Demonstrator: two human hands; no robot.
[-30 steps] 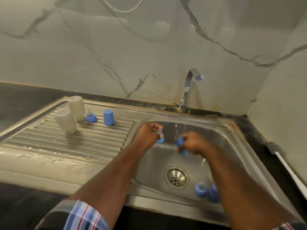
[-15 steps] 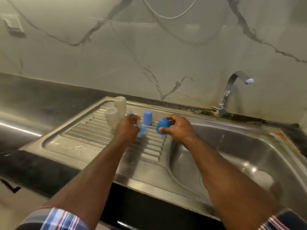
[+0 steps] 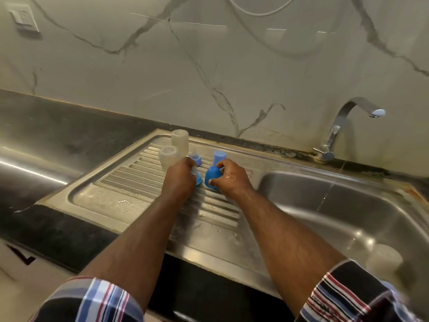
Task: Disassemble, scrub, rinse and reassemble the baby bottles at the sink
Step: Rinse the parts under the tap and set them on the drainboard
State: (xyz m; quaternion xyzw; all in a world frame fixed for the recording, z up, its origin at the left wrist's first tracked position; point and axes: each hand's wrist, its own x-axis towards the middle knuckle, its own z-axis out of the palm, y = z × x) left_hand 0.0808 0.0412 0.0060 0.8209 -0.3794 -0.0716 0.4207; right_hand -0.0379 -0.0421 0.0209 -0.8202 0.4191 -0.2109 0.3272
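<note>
Hands (image 3: 204, 176) curled over ribbed drainboard (image 3: 130, 180)

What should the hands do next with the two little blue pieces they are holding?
Probably set them down on the ribbed drainboard. The right hand holds a blue cap and the left hand a blue collar with teat low over it, next to the two upturned bottles and blue parts already drying there.
</note>
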